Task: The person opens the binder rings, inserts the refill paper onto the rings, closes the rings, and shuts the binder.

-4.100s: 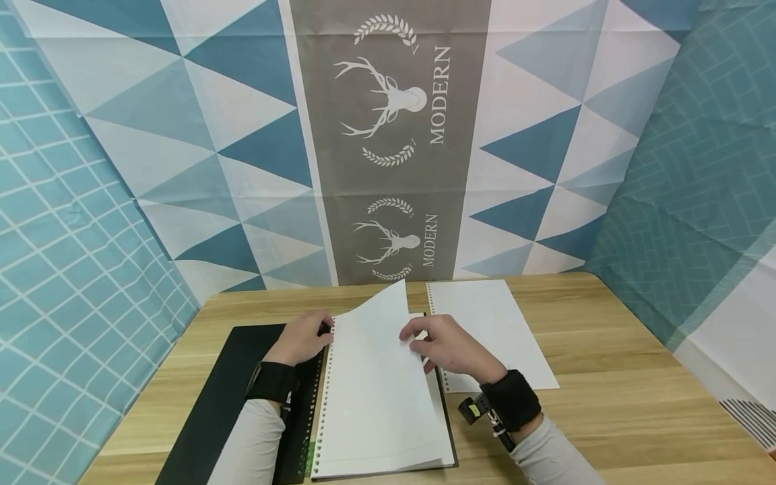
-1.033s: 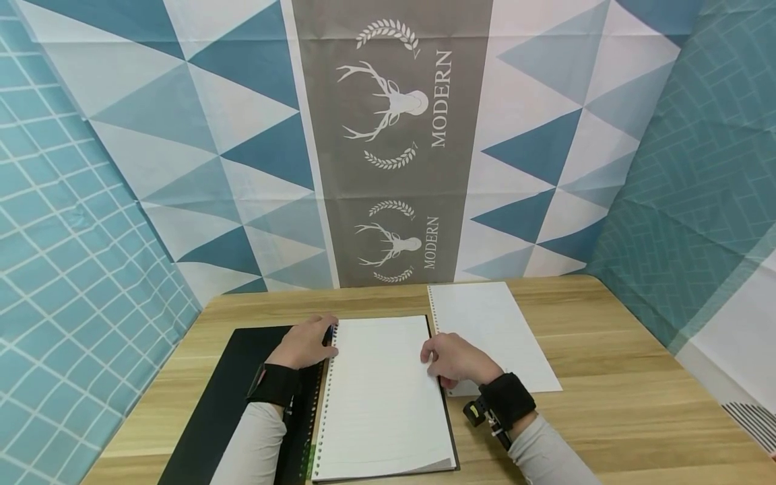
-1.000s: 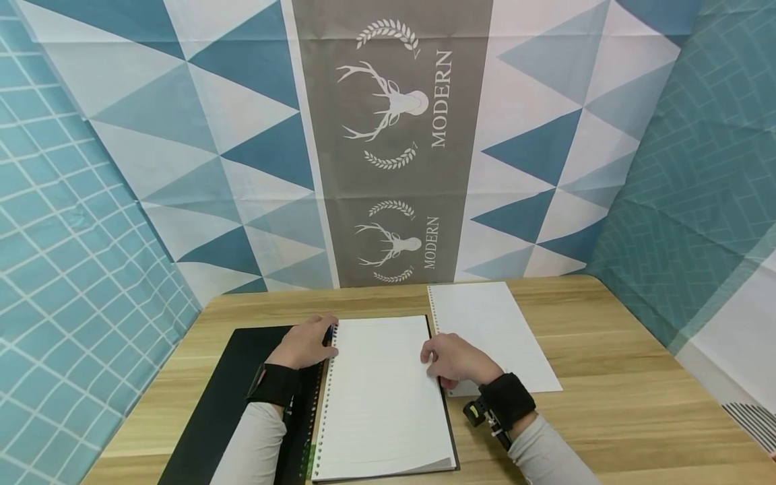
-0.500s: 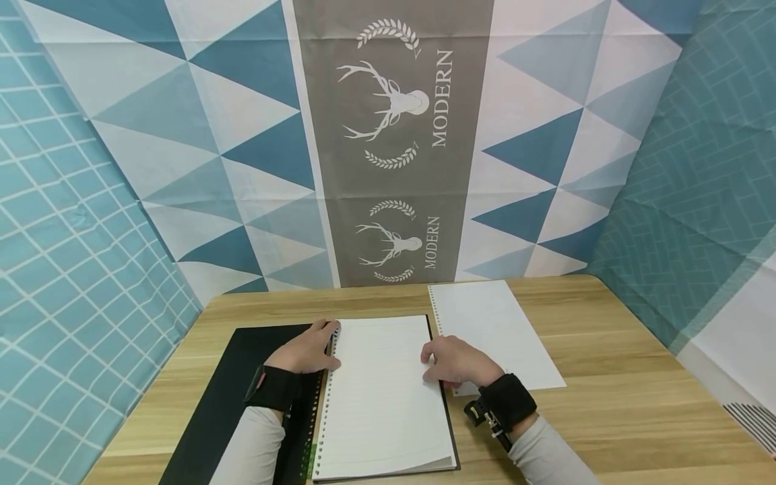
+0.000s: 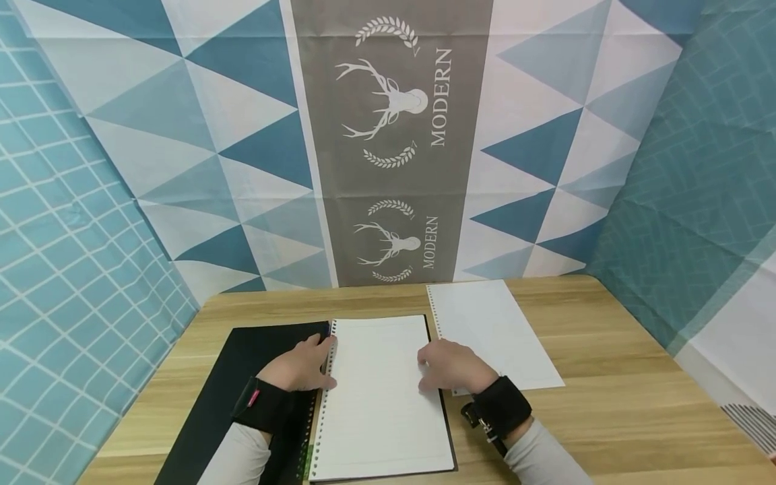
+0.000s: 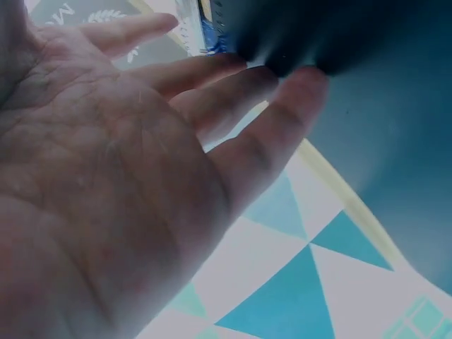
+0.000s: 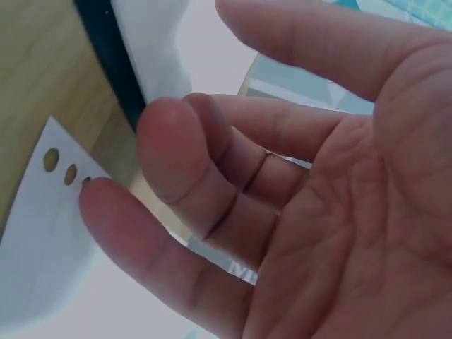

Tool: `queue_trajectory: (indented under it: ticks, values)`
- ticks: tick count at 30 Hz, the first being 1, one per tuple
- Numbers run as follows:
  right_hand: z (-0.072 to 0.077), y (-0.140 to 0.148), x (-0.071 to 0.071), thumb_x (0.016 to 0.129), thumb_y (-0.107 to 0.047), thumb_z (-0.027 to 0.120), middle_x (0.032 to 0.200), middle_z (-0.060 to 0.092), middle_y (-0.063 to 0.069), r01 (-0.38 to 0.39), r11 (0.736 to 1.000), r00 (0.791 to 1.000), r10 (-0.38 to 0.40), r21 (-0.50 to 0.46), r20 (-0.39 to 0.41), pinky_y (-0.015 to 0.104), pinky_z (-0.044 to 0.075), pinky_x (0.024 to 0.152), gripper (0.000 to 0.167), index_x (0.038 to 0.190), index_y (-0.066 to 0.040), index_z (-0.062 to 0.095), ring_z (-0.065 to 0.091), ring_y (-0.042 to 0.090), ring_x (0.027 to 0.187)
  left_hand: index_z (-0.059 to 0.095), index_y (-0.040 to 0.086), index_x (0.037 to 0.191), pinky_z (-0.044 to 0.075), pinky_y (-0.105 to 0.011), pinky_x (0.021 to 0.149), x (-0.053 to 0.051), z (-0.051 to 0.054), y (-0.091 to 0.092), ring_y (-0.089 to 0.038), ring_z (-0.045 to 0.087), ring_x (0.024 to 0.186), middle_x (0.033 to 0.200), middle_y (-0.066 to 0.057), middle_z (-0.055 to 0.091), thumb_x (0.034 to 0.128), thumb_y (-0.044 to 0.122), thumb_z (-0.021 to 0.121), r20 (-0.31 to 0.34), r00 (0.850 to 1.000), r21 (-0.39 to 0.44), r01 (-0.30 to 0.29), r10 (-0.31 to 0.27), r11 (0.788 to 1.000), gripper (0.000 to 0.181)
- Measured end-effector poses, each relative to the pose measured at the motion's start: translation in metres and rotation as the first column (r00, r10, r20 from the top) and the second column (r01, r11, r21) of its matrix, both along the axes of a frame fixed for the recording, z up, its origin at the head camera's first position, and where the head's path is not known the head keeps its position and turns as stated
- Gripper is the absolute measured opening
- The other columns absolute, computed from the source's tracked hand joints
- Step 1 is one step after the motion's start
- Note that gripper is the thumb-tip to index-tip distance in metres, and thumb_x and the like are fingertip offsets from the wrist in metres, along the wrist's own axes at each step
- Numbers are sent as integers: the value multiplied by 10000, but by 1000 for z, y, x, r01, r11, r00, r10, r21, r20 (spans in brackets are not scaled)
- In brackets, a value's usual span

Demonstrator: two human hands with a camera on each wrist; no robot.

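A black loose-leaf notebook [image 5: 209, 417] lies open on the table, its cover folded out to the left. White lined pages [image 5: 382, 411] with punched holes along their left edge lie flat on its right half. My left hand [image 5: 296, 367] rests at the spine, fingers spread over the dark cover and thumb at the punched edge. In the left wrist view its fingertips touch the dark cover. My right hand [image 5: 456, 367] is at the pages' right edge, fingers loosely bent. Nothing sits between its thumb and fingers [image 7: 173, 152] in the right wrist view.
A loose white punched sheet [image 5: 494, 330] lies behind and right of the notebook, partly under the right hand in the head view. The wooden table [image 5: 606, 417] extends to the right. Patterned cloth [image 5: 388, 135] hangs at the back and both sides.
The page that my right hand held raised about four seconds ago lies flat, and its curled near corner has settled. My left hand has slid nearer along the spine. My right hand's pinch has loosened.
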State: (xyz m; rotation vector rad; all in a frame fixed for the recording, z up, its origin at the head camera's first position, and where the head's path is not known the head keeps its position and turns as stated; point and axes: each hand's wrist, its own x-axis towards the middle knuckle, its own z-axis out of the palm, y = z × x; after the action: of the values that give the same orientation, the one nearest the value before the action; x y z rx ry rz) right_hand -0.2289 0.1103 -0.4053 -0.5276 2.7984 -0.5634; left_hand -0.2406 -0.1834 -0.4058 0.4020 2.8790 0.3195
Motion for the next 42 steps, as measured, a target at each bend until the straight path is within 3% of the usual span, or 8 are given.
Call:
queue_trajectory:
  ticks: [9,14,19,23,26,30,34,42]
  values:
    - [3,-11,12,701,-229,895,833,605,-28,-53,983,994,68,175,-83,342,450,639,348,958,-102,699,497,150,733,483,118,1491,480,-609,1032,12,10,7,-379,536,1247,1494,-232,480,748,275,913,66,998,-64,-14,18,998,873]
    - [3,-13,15,702,-247,896,875,625,-9,-73,971,989,99,226,-108,354,492,654,384,981,-103,675,529,146,744,503,124,1476,494,-598,1022,16,8,11,-368,546,1261,1500,-212,487,746,269,916,50,999,-111,2,4,994,852]
    - [7,-20,24,707,-300,908,926,627,14,-107,939,974,165,326,-156,324,518,650,449,1042,-96,689,549,137,759,545,113,1434,498,-594,1024,30,11,26,-385,551,1296,1482,-206,511,740,271,916,-7,998,-166,63,-65,984,803]
    - [12,-29,35,669,-410,933,1013,599,2,-191,901,953,265,389,-145,308,526,663,588,1126,-135,687,544,139,840,564,141,1405,545,-544,964,43,14,47,-344,622,1197,1361,-168,591,736,312,914,-31,985,-203,158,-167,966,774]
    - [14,-37,43,634,-493,935,1147,599,-13,-275,872,930,349,405,-120,318,545,716,745,1244,-176,647,564,154,972,564,178,1407,571,-535,929,50,15,61,-350,634,1216,1375,-152,593,735,372,908,-24,970,-214,230,-240,949,780]
    - [12,-42,49,607,-572,930,1373,553,-21,-327,849,911,400,416,-100,418,581,844,953,1413,-235,547,564,196,1206,548,214,1440,561,-588,928,54,15,72,-410,572,1313,1476,-161,534,699,459,919,40,967,-187,255,-252,949,865]
    - [8,-44,51,581,-604,930,1493,489,-12,-312,850,920,381,425,-86,550,560,920,1051,1473,-267,487,506,230,1351,523,216,1466,543,-617,947,54,13,74,-425,534,1348,1530,-162,492,637,529,938,85,970,-169,240,-229,956,978]
    - [6,-40,45,595,-620,919,1678,298,59,-285,874,951,308,395,6,624,433,1097,1194,1587,-292,342,317,313,1541,491,207,1495,518,-616,995,53,12,75,-450,515,1358,1537,-160,479,607,533,953,82,972,-138,231,-221,963,1053]
